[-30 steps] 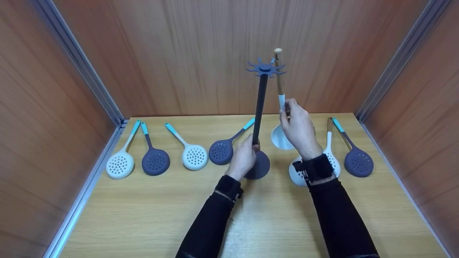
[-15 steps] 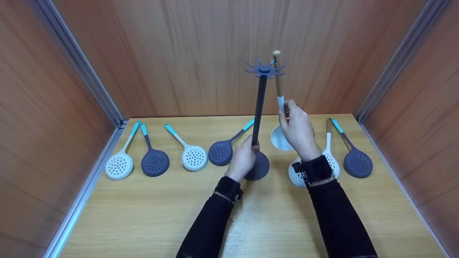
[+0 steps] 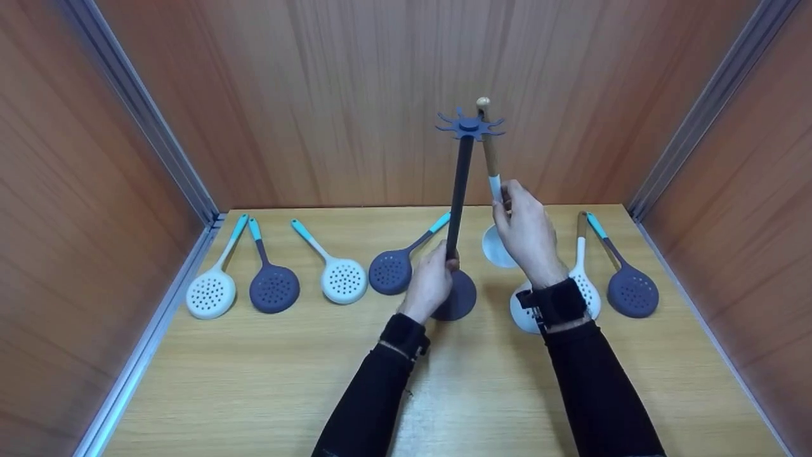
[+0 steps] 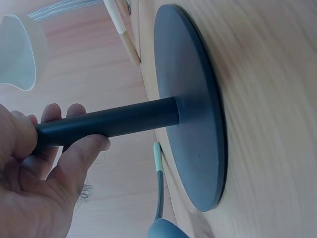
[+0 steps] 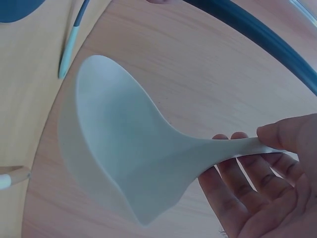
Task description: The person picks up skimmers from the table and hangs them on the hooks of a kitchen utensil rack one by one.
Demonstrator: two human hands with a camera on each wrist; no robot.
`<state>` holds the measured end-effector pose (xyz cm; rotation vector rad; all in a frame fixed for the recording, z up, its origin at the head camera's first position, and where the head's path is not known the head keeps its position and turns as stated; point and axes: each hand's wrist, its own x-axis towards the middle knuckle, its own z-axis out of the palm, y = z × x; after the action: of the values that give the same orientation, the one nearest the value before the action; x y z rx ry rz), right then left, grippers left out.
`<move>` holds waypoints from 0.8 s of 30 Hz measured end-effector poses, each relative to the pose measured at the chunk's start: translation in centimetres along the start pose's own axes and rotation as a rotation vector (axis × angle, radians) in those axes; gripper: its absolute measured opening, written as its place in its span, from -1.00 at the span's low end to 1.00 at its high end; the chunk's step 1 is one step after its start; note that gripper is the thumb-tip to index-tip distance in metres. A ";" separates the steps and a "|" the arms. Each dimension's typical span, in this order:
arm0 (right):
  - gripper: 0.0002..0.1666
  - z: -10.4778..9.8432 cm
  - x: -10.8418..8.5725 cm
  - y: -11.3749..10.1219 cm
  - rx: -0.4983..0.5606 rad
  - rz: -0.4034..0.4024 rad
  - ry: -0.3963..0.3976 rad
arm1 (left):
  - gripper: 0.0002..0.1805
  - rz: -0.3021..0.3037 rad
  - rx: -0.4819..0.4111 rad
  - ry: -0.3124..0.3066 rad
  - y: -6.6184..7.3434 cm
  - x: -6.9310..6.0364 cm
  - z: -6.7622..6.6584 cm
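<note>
Dark grey, the stand (image 3: 462,190) stood upright on the pale wooden table (image 3: 254,381), its round base (image 4: 190,158) flat on the surface and a ring of hooks (image 3: 469,125) at its top. The left hand (image 3: 430,282) held it low on the pole, thumb and fingers wrapped around just above the base. Beside it, on the right, the right hand (image 3: 526,231) pinched a white ladle (image 5: 124,134) in the air, the thumb on one side of its neck and the fingers along the other. The ladle's bowl hung downward and its wooden handle end (image 3: 490,152) rose behind the hooks in the head view, leaning slightly toward the pole; whether it touched a hook could not be told.

Slotted spoons lay around on the table. Toward the left were a white one (image 3: 211,293), a dark one (image 3: 274,289), another white one (image 3: 344,280) and another dark one (image 3: 390,271), all with turquoise handle ends, the last reaching toward the pole. Toward the right, a white spoon (image 3: 523,311) was partly hidden by the right wrist; next to it lay a white spoon with a brown handle end (image 3: 585,289), then a dark spoon with a turquoise end (image 3: 633,292). Black sleeves (image 3: 374,393) covered both forearms, and a wood-grained wall (image 3: 317,95) rose behind the table.
</note>
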<state>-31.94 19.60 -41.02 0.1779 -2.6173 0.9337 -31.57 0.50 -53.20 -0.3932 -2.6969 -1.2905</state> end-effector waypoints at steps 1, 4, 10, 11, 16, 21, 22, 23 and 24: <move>-0.67 0.0 0.0 0.0 -0.002 0.002 -0.001 | -0.88 0.000 -0.002 0.002 0.0 0.0 0.0; -0.68 0.0 0.0 0.0 -0.006 0.004 0.000 | -0.88 0.005 -0.004 0.004 0.1 0.0 0.1; -0.68 0.1 -0.1 0.1 -0.017 0.006 0.005 | -0.88 0.005 -0.004 0.000 0.2 0.0 0.0; -0.68 0.2 -0.1 0.1 -0.018 0.006 0.006 | -0.88 0.003 -0.008 -0.001 0.2 0.0 0.0; -0.68 0.4 -0.2 0.2 -0.023 -0.035 0.028 | -0.89 0.030 -0.004 0.018 0.1 -0.2 0.0; -0.67 0.7 -0.1 0.3 -0.028 -0.063 0.030 | -0.87 0.037 -0.022 0.028 0.0 -0.2 0.0; -0.67 0.7 -0.1 0.3 -0.027 -0.061 0.025 | -0.87 0.032 -0.025 0.025 -0.1 -0.2 0.0; -0.66 0.8 -0.1 0.3 -0.026 -0.057 0.019 | -0.87 0.025 -0.028 0.023 -0.1 -0.2 0.0; -0.65 0.8 -0.1 0.4 -0.025 -0.054 0.012 | -0.86 0.019 -0.030 0.020 -0.1 -0.1 0.0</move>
<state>-32.15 19.35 -41.89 0.2339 -2.5982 0.8810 -31.48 0.41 -53.33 -0.4059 -2.6536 -1.3241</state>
